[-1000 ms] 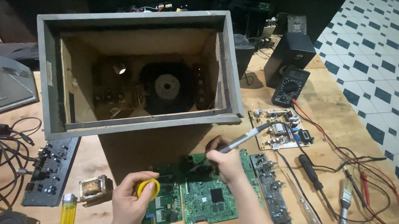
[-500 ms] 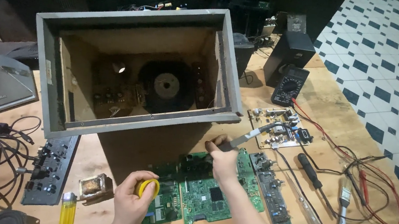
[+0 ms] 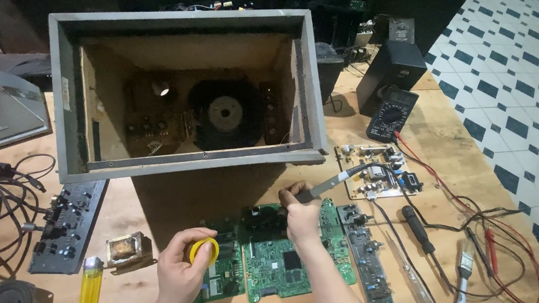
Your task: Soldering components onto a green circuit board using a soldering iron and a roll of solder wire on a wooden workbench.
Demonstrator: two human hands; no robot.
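Right hand [image 3: 301,213] lower, clenched around soldering iron [image 3: 332,182].

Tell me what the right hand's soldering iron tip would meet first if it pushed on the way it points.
Most likely the green circuit board. The right hand angles the soldering iron tip-down, and the tip already sits at the board's upper edge, though depth is hard to judge.

Bare wooden tabletop [image 3: 162,207] lies open between the tall grey open-topped wooden speaker cabinet [image 3: 184,98] and the green circuit boards [image 3: 277,261]; red and black cables [image 3: 508,253] clutter the right.
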